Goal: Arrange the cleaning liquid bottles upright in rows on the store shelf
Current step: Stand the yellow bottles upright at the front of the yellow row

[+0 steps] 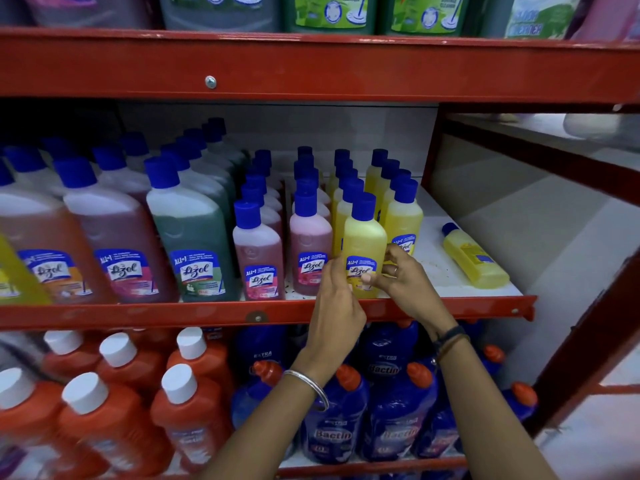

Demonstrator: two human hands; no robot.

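Middle shelf [478,289], white board with red metal edge: my left hand [337,299] and my right hand [403,277] both grasp one small yellow bottle [363,237], blue cap, Lizol label facing me, upright at the front edge of the shelf; left fingers wrap its left side, right fingertips pinch its right side at label height. It stands at the head of a row of yellow bottles [403,216] running to the back, a second yellow row just beside it on the right. One yellow bottle lying on its side [474,259], cap pointing to the back left, sits well apart to the right on the bare board. Left of the held bottle: two rows of small pink bottles [258,244], upright, blue caps. Further left: large bottles, upright in rows, one green [188,237], one purple-pink [114,233], one orange [41,244], labels forward. Lower shelf: orange bottles with white caps [187,403] at left, dark blue bottles with orange caps [398,410] under my forearms. Upper shelf: green-labelled cleaner containers [329,12], only their lower parts in view. Silver bangle [308,386] on my left wrist, dark bands [450,336] on my right.
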